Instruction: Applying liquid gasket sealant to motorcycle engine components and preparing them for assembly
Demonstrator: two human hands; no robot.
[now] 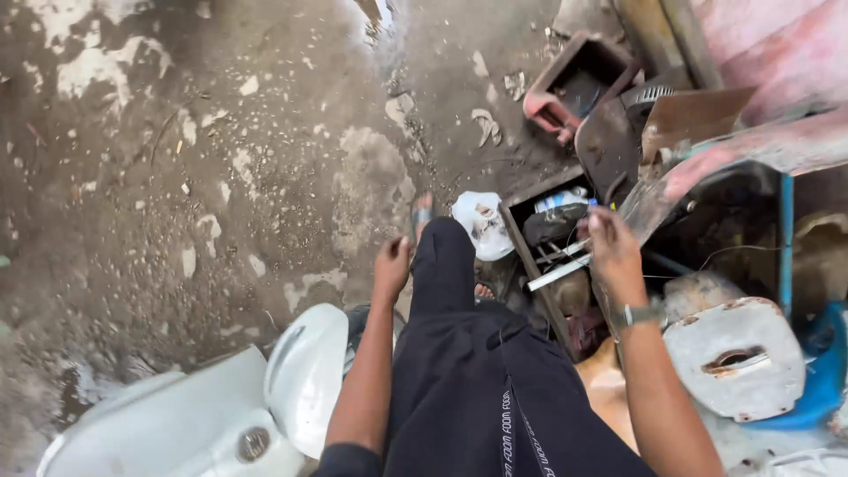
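Wooden toolbox [521, 231] of dark tools just beyond the right hand [614, 252], beside rusty scrap metal [671, 132]; its fingers pinch a long white tool [558, 272]. Left hand [391, 265] hangs loosely curled, holding nothing.

Light: soft, even daylight, brightest far.
Shadows: faint, diffuse.
Glare: mild on near-left white panel [300, 380].
Edges: wide-angle bending.

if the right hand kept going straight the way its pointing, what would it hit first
The right hand points into the open wooden box of tools just ahead. It would most likely meet the pale flat bar lying by its fingertips first, though depth is hard to judge from above.
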